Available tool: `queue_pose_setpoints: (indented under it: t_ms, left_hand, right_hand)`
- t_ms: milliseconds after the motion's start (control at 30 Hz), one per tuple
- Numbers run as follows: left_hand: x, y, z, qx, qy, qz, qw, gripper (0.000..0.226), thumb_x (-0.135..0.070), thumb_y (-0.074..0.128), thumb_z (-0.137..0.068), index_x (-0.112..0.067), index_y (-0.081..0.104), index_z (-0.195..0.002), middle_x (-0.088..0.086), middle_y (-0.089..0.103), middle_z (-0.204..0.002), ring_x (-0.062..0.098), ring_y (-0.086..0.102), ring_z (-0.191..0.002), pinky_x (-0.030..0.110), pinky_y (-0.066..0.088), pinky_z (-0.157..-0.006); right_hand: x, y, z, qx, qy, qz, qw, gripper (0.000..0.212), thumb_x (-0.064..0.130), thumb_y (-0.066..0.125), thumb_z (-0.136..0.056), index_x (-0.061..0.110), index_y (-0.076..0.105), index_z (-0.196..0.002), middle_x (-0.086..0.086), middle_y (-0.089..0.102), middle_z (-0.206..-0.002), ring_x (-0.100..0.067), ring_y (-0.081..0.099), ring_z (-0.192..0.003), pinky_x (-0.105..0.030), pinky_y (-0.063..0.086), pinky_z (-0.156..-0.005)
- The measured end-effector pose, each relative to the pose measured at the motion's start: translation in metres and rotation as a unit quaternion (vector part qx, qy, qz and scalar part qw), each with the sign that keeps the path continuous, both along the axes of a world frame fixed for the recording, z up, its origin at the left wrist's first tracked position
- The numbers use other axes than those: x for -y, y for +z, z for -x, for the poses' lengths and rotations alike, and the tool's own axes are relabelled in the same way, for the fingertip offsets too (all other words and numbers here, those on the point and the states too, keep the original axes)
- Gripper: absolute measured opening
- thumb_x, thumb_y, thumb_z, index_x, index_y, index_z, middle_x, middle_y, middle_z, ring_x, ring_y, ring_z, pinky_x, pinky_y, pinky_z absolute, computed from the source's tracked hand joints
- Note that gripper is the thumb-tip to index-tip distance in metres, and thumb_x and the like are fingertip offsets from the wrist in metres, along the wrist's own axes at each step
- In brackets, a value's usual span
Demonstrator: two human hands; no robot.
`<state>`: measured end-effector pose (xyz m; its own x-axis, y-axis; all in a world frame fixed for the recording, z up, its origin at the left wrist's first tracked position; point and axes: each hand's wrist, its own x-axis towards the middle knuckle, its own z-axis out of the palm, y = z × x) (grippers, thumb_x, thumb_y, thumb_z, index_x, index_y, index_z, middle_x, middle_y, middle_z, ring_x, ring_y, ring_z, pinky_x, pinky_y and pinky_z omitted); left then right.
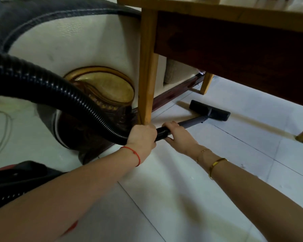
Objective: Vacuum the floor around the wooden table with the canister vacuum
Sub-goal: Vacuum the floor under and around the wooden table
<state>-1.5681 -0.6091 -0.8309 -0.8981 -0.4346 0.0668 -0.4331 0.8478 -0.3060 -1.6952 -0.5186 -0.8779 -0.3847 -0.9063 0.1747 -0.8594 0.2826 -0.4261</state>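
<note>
A black ribbed vacuum hose [56, 88] arcs in from the left and joins a grey wand [192, 121]. The wand ends in a flat black floor head [210, 110] lying on the white tiles under the wooden table [234, 16]. My left hand [142, 137] grips the hose end just in front of the table's near leg [146, 75]. My right hand [177, 135] holds the wand's handle end right beside it. The red and black canister [16, 177] sits at the lower left, partly hidden by my left arm.
A white leather sofa [73, 42] with a carved gold and dark wood base stands behind the near leg. Two more table legs [206, 83] stand farther back and at the right edge. White floor tiles [208, 172] spread across the lower right. A thin cord [2, 137] lies at the left.
</note>
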Motion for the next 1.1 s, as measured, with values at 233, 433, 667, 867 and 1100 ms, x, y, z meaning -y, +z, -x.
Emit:
queue_pose_setpoints:
  t_ms: [233, 433, 667, 867, 1100]
  left_hand:
    - [0.014, 0.023, -0.062, 0.016, -0.010, 0.012, 1.000, 0.030, -0.033, 0.052, -0.092, -0.012, 0.051, -0.113, 0.003, 0.066, -0.105, 0.022, 0.066, -0.092, 0.028, 0.036, -0.064]
    - [0.018, 0.036, -0.106, 0.011, -0.022, 0.023, 0.999, 0.028, -0.030, 0.050, -0.092, -0.012, 0.049, -0.114, 0.004, 0.065, -0.107, 0.023, 0.066, -0.093, 0.028, 0.034, -0.065]
    - [0.023, 0.043, -0.142, 0.004, -0.009, 0.033, 0.999, 0.027, -0.030, 0.049, -0.092, -0.012, 0.049, -0.111, 0.003, 0.066, -0.102, 0.022, 0.066, -0.089, 0.028, 0.035, -0.063]
    - [0.028, 0.038, -0.149, -0.007, -0.007, 0.044, 0.999, 0.024, -0.026, 0.048, -0.092, -0.012, 0.048, -0.112, 0.003, 0.065, -0.103, 0.022, 0.066, -0.089, 0.030, 0.036, -0.063]
    - [0.027, 0.030, -0.132, -0.004, -0.050, 0.050, 0.997, 0.022, -0.027, 0.048, -0.093, -0.013, 0.047, -0.110, 0.003, 0.063, -0.104, 0.022, 0.065, -0.091, 0.030, 0.041, -0.066]
  right_hand:
    - [0.014, 0.012, -0.061, 0.011, 0.014, 0.017, 1.000, 0.024, 0.017, 0.061, -0.090, 0.011, 0.053, -0.111, -0.011, 0.056, -0.109, -0.026, 0.048, -0.100, -0.028, 0.037, -0.079]
    - [0.021, 0.019, -0.101, 0.024, 0.016, 0.022, 0.999, 0.024, 0.014, 0.060, -0.089, 0.014, 0.051, -0.110, -0.008, 0.052, -0.114, -0.025, 0.048, -0.104, -0.026, 0.036, -0.080]
    - [0.033, 0.028, -0.131, 0.022, 0.048, 0.029, 0.998, 0.022, 0.014, 0.060, -0.088, 0.014, 0.052, -0.109, -0.006, 0.055, -0.110, -0.022, 0.050, -0.101, -0.024, 0.037, -0.078]
    - [0.039, 0.028, -0.141, -0.062, 0.036, 0.014, 0.997, 0.023, 0.023, 0.059, -0.091, 0.018, 0.049, -0.111, -0.004, 0.057, -0.112, -0.023, 0.053, -0.101, -0.031, 0.047, -0.074]
    - [0.025, 0.017, -0.126, -0.159, 0.004, -0.024, 0.987, 0.031, 0.034, 0.052, -0.094, 0.018, 0.045, -0.119, -0.006, 0.057, -0.116, -0.026, 0.055, -0.107, -0.036, 0.048, -0.071]
